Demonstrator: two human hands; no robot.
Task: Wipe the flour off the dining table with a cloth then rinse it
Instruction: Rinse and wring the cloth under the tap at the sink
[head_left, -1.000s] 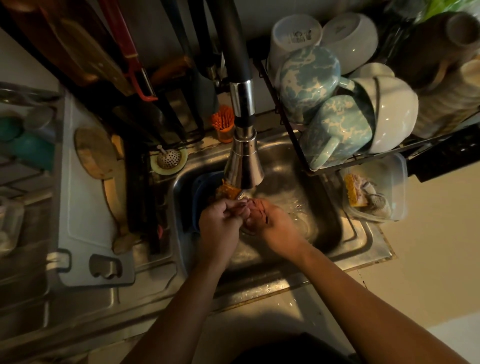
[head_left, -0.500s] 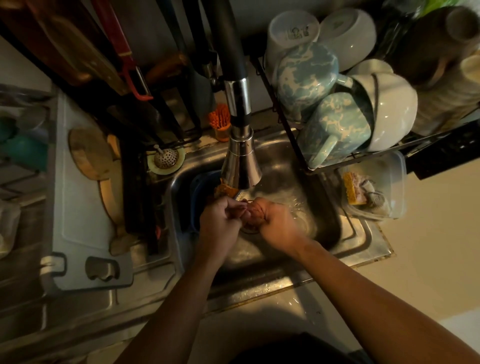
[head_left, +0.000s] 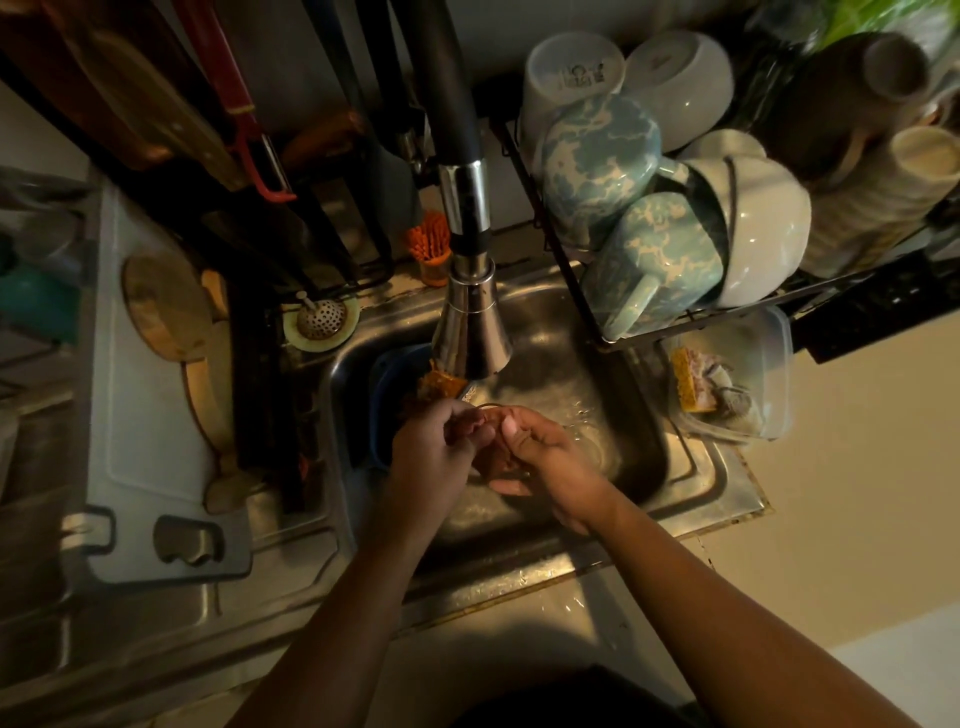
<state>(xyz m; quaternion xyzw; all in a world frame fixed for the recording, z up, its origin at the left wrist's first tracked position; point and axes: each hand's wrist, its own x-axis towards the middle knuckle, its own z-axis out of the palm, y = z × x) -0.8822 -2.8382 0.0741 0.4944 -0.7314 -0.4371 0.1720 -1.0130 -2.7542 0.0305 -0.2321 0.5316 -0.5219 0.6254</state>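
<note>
**Two hands, one cloth, under the running tap**

Centre of frame, over the steel sink (head_left: 691, 467).

- Left hand (head_left: 431, 457): fingers curled inward, pinching the left side of the cloth (head_left: 493, 465).
- Right hand (head_left: 553, 467): thumb and fingers closed round the right side of the same.
- Cloth: small dark reddish wad, bunched between both hands and largely hidden by fingers. Too dim to judge weave or cleanliness. Held just below the chrome spray head (head_left: 471, 332).
- Water (head_left: 474, 391): thin run visible directly under the head, with droplets on the basin floor to the right.

Also present:

- Blue tub (head_left: 392, 379) in the left part of the basin, just beside the left hand.
- Wire rack (head_left: 691, 316) stacked with mugs and bowls, upper right.
- Clear container (head_left: 774, 364) holding a sponge, at the sink's right rim.
- Drain strainer (head_left: 320, 318), upper left of the basin.
- Grey board (head_left: 150, 415), left of frame.

Progress, by judgement:

- No dining table in view, so the wiping stage is presumably complete.
- Rinse stage under way, with cloth in hand at the stream.
- Probably left: working out any remaining flour, wringing, shutting off the tap.
- Flour left in the cloth: cannot tell.
</note>
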